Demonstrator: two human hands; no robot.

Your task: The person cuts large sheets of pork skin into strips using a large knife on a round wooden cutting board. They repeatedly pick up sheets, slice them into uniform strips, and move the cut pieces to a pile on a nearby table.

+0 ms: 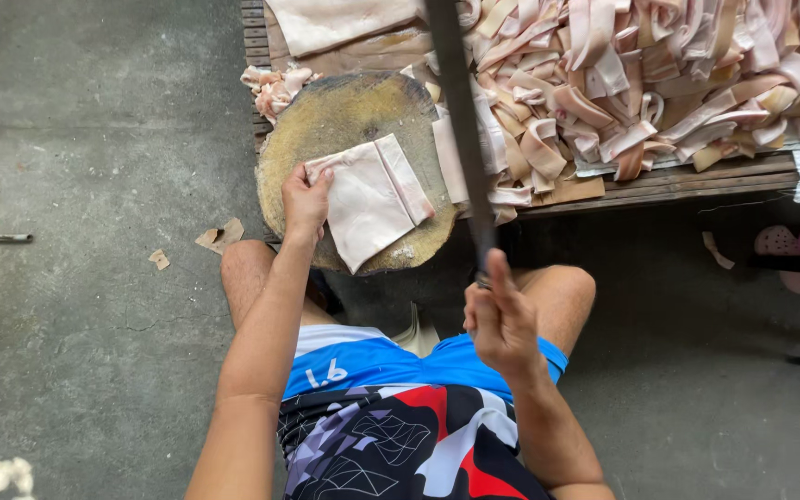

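Shorts: I look down on patterned shorts [400,435] in blue, black, red and white, with both knees bare above them.
Right hand: my right hand [500,319] is fisted round the handle of a long dark blade [460,130]. The fingers are curled tight and the thumb points up along the handle.
Blade: it runs from that fist up and away, out of the top of the view. It is raised above the block and crosses in front of the pile of strips.
Left hand: my left hand [306,199] lies on the near-left edge of the slab. The fingers are bent and together, pressing the slab down onto the block.
Slab: a pale pink slab [368,199] lies flat on the block. One cut strip [406,178] lies along its right edge, touching it.
Block: a round, worn wooden block [344,120] stands just beyond my knees, against the platform.
Platform: a slatted wooden platform [687,181] lies behind and to the right of the block.
Pile: a heap of cut strips [650,74] covers the platform to the right of the blade.
Floor: grey concrete floor [94,278] with small scraps [219,235] left of the block.
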